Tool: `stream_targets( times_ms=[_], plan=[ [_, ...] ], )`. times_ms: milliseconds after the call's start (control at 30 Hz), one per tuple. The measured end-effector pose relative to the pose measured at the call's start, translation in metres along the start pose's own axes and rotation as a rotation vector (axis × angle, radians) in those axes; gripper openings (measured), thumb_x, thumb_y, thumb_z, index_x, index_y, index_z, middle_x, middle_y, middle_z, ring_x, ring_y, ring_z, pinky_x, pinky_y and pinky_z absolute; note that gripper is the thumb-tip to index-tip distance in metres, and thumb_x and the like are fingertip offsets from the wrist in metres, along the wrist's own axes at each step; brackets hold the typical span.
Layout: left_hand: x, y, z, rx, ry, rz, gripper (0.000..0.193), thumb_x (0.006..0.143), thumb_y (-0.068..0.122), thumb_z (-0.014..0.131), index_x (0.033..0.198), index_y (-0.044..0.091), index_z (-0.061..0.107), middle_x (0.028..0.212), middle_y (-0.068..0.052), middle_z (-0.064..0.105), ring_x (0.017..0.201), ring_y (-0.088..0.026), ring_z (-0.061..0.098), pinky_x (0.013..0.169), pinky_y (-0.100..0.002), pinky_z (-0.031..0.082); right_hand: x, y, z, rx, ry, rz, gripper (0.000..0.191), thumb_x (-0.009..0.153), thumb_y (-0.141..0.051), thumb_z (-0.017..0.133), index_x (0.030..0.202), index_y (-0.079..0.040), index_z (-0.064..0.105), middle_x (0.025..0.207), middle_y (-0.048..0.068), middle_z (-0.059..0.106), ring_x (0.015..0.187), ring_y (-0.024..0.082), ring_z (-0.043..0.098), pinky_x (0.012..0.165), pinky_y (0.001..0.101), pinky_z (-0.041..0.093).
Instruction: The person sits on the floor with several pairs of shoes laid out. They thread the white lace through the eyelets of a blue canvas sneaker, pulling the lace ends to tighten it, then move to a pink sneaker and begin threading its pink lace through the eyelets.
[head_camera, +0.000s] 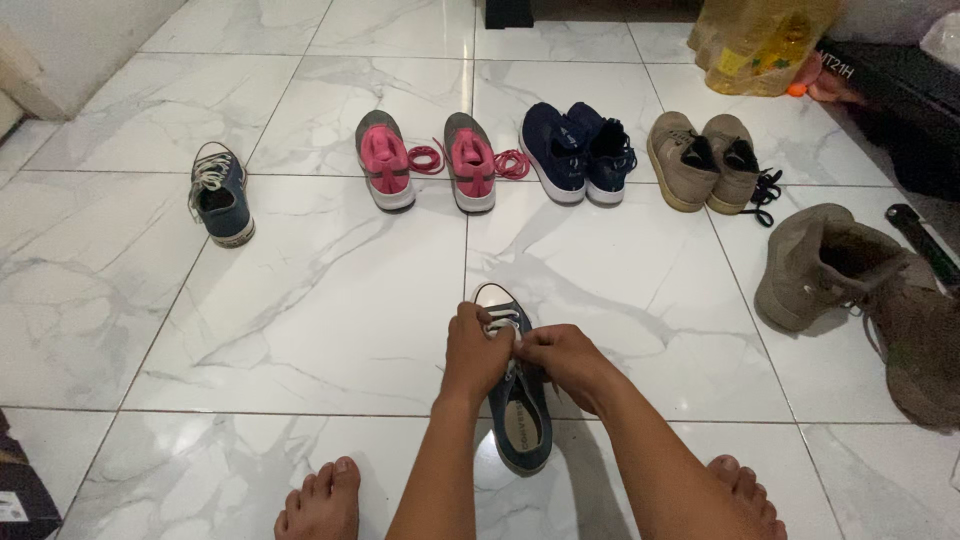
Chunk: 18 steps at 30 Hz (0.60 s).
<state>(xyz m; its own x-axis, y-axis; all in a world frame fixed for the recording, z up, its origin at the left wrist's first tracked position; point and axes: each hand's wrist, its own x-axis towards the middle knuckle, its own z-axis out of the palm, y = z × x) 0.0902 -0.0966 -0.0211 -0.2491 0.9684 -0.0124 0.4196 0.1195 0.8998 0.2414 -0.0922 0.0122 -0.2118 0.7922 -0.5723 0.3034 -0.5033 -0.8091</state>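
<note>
Fingers of my left hand (476, 350) and right hand (560, 352) are pinching the white laces (503, 322), steadying the blue sneaker (515, 400) at lower centre.

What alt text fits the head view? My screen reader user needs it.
Both hands, left hand and right hand, work the white laces of a blue canvas sneaker on a white marble tile floor. Beyond it stand its matching sneaker, pink-lined grey trainers, navy trainers, tan shoes and boots.

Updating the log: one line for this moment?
left hand: on laces | right hand: on laces | blue sneaker: on tile floor, between bare feet
</note>
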Motion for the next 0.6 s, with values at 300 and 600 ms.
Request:
stream_targets(
  times_ms=[300,600],
  plan=[
    [-0.006,-0.027,-0.011,0.226,-0.466,-0.352,0.072,0.091,0.050,0.071,0.139,0.003,0.044,0.121,-0.023,0.068,0.115,-0.034,0.067,0.099,-0.043,0.053,0.006,0.008,0.001,0.368,0.019,-0.009,0.023,0.102,-0.021,0.057,0.107,-0.002,0.069,0.088,0.006,0.071,0.077,0.015,0.062,0.069,0.0277,0.050],
    [-0.014,-0.036,-0.029,0.247,-0.609,-0.282,0.028,0.087,0.026,0.077,0.083,-0.001,0.072,0.083,-0.013,0.078,0.074,-0.020,0.073,0.069,-0.034,0.057,0.006,0.013,0.002,0.519,0.057,0.016,0.023,0.103,-0.021,0.052,0.111,-0.004,0.066,0.095,0.007,0.072,0.091,0.017,0.072,0.082,0.0303,0.057]
  ],
)
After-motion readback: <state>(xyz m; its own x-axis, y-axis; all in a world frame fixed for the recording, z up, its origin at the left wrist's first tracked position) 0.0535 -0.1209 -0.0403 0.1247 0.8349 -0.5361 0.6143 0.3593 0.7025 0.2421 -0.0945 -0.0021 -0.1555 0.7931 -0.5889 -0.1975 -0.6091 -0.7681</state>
